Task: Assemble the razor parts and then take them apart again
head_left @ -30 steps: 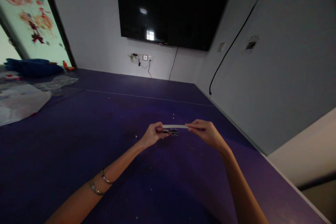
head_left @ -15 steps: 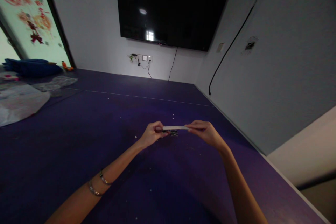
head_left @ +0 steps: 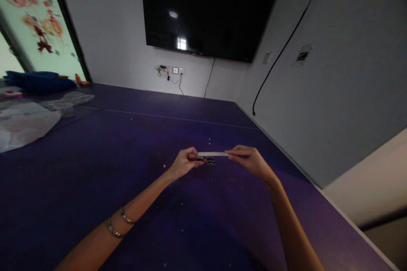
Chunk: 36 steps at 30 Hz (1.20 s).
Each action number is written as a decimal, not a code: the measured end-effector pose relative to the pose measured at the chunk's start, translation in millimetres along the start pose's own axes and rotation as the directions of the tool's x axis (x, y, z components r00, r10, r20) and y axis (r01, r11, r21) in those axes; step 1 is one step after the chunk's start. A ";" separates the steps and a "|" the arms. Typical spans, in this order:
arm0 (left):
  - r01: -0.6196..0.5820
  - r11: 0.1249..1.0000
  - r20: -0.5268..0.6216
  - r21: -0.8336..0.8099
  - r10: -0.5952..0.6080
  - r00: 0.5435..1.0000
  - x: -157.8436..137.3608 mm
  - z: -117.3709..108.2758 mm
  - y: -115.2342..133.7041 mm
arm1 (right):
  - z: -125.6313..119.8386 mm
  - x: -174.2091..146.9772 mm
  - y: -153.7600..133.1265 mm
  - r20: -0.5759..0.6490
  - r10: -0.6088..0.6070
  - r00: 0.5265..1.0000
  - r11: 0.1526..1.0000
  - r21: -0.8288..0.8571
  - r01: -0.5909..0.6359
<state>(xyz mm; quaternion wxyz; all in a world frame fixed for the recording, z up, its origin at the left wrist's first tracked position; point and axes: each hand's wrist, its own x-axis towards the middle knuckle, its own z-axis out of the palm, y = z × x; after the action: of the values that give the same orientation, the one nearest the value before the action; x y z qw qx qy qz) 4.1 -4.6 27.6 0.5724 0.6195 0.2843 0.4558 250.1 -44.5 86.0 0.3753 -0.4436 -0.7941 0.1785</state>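
Note:
A thin white strip (head_left: 212,154) stretches level between my two hands, bowed very slightly. My left hand (head_left: 184,162) is closed, its thumb and fingers pinching the strip's left end. The right end is pinched by the closed fingers of my right hand (head_left: 250,161). Just below the strip, beside my left fingertips, is a small dark object with pale markings (head_left: 210,160); its kind is too small to make out. Part of it lies behind my left thumb, and I cannot tell whether that hand touches it.
Small white scraps (head_left: 164,165) dot the dark purple surface (head_left: 133,144). Clear plastic wrapping (head_left: 28,123) and a dark blue cloth bundle (head_left: 40,81) lie at the far left. A black cable (head_left: 280,55) hangs down the right wall, and a large television (head_left: 210,12) is mounted ahead.
My right hand has shifted very slightly to the right, with the strip still held between both hands. Otherwise the scene looks the same.

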 end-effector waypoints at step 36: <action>0.005 1.000 0.016 0.029 -0.005 1.000 1.0 -1.0 -4.2 | 2.1 0.9 12.7 0.029 0.049 0.998 0.995 0.082 -0.051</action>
<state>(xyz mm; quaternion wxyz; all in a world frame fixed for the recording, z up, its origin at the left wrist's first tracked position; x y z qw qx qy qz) 4.4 -2.4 23.7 0.5668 0.6306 0.2878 0.4453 255.4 -36.7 77.2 0.3780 -0.4452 -0.7796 0.2264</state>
